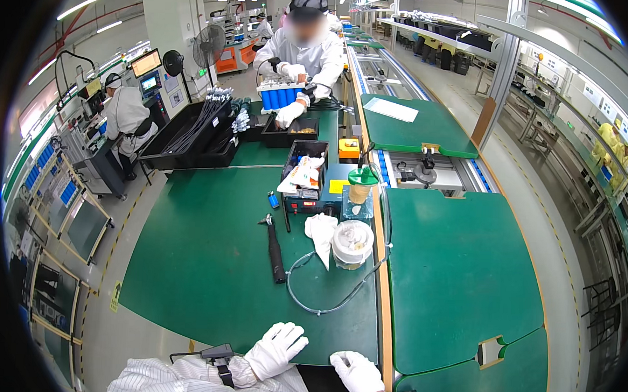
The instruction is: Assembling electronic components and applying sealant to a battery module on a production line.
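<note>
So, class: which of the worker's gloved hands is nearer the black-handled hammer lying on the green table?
Left. The left hand rests at the table's near edge, just below the black-handled hammer; the right hand lies further right.

White gloves [276,348], green table [206,261]

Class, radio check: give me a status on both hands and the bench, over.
Left hand flat on near table edge, gloved, empty. Right hand at the edge, empty. Nearest tools: black hammer, tape roll, clear tube. Nothing between hands and them.
</note>
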{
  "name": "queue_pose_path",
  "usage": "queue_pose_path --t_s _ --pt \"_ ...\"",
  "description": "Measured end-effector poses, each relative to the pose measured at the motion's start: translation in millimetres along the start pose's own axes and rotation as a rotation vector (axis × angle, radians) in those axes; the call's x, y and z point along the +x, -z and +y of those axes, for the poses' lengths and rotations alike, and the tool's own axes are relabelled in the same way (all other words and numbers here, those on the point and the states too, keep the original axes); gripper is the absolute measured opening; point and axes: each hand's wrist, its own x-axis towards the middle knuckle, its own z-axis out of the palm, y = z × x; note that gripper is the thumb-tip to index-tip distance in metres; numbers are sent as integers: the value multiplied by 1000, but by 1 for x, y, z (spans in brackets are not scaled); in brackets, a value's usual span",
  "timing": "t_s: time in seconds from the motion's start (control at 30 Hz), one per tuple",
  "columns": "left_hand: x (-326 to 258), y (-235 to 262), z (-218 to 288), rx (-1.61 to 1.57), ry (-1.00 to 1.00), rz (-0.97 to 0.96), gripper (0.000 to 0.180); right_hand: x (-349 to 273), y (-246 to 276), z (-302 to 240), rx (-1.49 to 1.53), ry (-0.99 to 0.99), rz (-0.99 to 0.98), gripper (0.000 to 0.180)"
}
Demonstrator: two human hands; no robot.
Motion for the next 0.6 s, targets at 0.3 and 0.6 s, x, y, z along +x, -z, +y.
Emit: queue_pose_path --t_s 0.3,0.6 --pt "-2 -3 -1 7 -4 0 50 0 4 -4 8 -11 -16 34" --pt "-2 -2 -1 9 -4 -8 52 0 0 0 -5 22 14 30"
